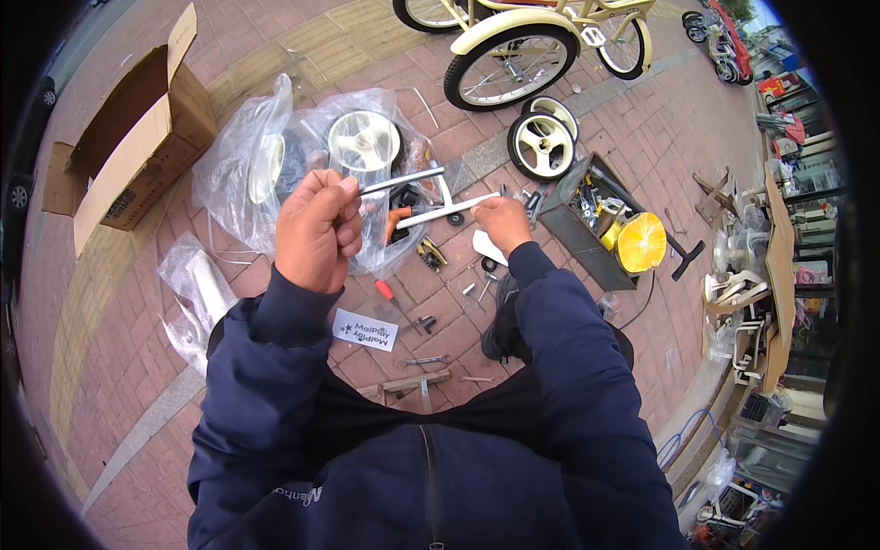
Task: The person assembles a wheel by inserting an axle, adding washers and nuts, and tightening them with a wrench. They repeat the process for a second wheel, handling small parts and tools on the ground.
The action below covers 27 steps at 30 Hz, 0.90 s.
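My left hand (316, 229) is closed around one end of a cream and chrome metal bracket (431, 188). At the other end my right hand (502, 220) pinches the bracket's cream bar. The bracket hangs in the air over a clear plastic bag (266, 151) that holds a cream training wheel (364, 139). A second cream wheel with a black tyre (541, 142) stands on the pavement past my right hand. Small parts, a red-handled screwdriver (387, 293) and a white sticker (365, 330) lie on the bricks under my hands.
An open cardboard box (128, 147) lies at the left. A dark toolbox (596, 220) with a yellow disc (640, 241) sits at the right. A cream bicycle (522, 46) stands at the top. A table with clutter (761, 275) runs along the right edge.
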Each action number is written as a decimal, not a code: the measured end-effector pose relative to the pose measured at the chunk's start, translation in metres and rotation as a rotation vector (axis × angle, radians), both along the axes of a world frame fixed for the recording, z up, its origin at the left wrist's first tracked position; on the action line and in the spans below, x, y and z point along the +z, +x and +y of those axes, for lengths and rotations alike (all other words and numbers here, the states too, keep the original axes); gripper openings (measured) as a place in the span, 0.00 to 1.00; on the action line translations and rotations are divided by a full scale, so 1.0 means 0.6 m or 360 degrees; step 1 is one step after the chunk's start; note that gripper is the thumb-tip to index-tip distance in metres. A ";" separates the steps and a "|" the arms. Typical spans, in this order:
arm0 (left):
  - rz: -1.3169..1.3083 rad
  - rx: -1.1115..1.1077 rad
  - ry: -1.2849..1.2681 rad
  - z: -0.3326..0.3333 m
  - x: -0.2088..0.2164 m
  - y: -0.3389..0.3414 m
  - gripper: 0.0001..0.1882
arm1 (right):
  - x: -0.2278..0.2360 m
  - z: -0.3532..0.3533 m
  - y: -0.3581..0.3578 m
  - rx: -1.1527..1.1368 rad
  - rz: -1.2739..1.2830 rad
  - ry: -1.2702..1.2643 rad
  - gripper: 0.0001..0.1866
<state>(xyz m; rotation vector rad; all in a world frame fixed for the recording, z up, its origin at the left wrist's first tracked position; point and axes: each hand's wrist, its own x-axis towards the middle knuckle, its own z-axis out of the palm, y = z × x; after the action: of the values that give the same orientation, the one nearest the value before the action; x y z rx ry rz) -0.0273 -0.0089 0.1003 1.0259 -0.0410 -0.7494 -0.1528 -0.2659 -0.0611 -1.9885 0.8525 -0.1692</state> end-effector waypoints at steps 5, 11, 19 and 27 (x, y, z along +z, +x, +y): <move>0.0065 0.0071 -0.0001 0.027 0.003 -0.011 0.09 | -0.160 0.015 -0.031 0.0167 0.0857 -0.0466 0.13; 0.0194 0.0098 0.0330 0.041 -0.002 -0.008 0.04 | -0.265 0.008 0.001 0.0208 0.1103 -0.0546 0.20; 0.0391 0.0061 0.0486 0.029 -0.007 -0.001 0.05 | -0.375 -0.020 0.054 0.0465 0.1138 -0.0943 0.11; 0.0336 0.0146 0.0467 0.021 -0.018 -0.007 0.05 | -0.230 -0.023 0.110 -0.0275 0.0116 0.0879 0.15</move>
<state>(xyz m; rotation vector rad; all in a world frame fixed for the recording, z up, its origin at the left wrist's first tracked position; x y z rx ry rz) -0.0318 0.0035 0.0894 1.2119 0.3039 -0.7904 -0.0867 -0.2797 -0.1992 -1.4129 0.9937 0.0408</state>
